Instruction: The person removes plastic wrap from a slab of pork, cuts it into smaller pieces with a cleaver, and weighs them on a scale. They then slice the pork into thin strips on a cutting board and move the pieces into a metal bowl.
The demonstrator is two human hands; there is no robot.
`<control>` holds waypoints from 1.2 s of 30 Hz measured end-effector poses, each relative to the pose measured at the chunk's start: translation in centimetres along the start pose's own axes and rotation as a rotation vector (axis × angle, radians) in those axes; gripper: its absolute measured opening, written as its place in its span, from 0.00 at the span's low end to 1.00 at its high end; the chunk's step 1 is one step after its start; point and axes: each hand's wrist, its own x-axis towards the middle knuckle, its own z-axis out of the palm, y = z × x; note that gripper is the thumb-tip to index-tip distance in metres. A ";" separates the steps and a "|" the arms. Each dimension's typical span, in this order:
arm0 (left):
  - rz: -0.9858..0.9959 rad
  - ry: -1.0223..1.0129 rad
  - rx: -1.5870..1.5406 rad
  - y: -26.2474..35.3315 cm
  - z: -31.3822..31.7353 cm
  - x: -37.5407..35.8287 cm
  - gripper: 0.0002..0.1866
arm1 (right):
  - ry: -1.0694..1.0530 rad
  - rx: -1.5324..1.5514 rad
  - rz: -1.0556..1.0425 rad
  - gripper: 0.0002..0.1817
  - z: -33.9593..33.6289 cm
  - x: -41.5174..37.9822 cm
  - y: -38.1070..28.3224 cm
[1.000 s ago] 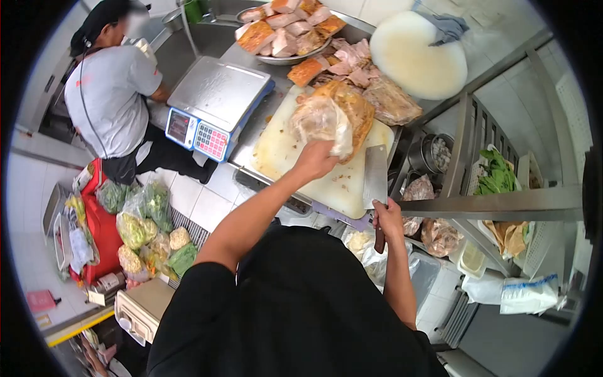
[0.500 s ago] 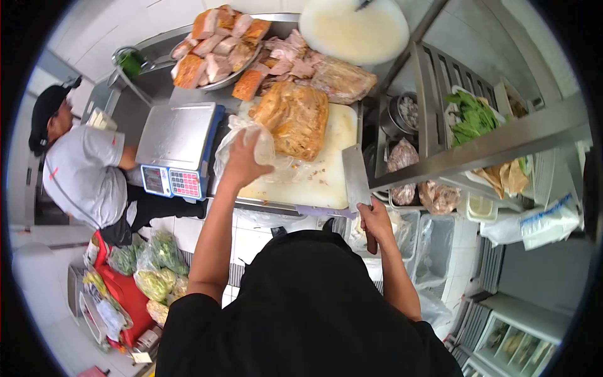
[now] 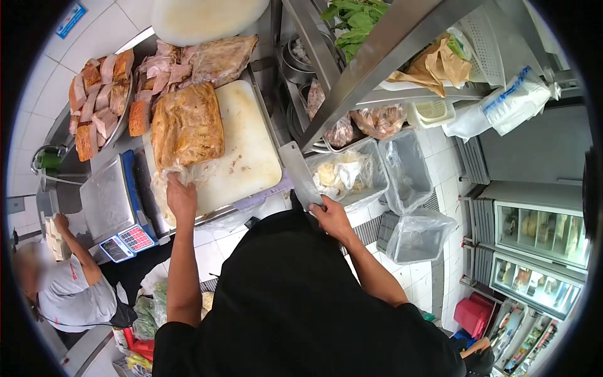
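My left hand [image 3: 181,200] is closed on a crumpled clear plastic bag [image 3: 200,172] at the near edge of the white cutting board [image 3: 251,135]. Just beyond it lies a large golden-brown slab of cooked meat [image 3: 190,122] on the board, and the bag touches its near end. In my right hand [image 3: 333,218] is a cleaver [image 3: 296,171], its broad blade pointing up and away beside the board's right corner. Small meat scraps dot the board.
A tray of meat chunks [image 3: 103,103] and more cooked meat [image 3: 221,60] lie behind. At left is a scale [image 3: 116,198], with a co-worker [image 3: 78,283] beyond. A steel shelf post [image 3: 377,69] slants close on the right. Lined grey bins [image 3: 411,235] stand below.
The view has swung to the right. My left hand went from spread fingers over the plastic bag to closed on it. The cleaver stays in my right hand.
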 end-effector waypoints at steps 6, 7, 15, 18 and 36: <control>0.016 -0.189 -0.003 -1.9 -1.1 -0.8 0.25 | 0.192 0.177 0.051 0.12 -2.0 -1.1 8.1; 0.015 -0.199 0.011 -2.1 -1.5 -1.7 0.25 | 0.170 0.091 0.173 0.12 -3.3 -1.7 7.6; -0.036 -0.430 0.109 -3.3 -6.5 -6.3 0.25 | 0.311 0.192 0.272 0.11 -6.0 -3.2 18.2; -0.038 -0.355 -0.038 -3.7 -6.0 -5.9 0.30 | 0.334 0.222 0.340 0.11 -5.8 -3.8 20.7; 0.153 -0.193 -0.117 1.2 -9.5 -2.7 0.10 | 0.348 0.259 0.418 0.10 -5.7 -3.9 23.0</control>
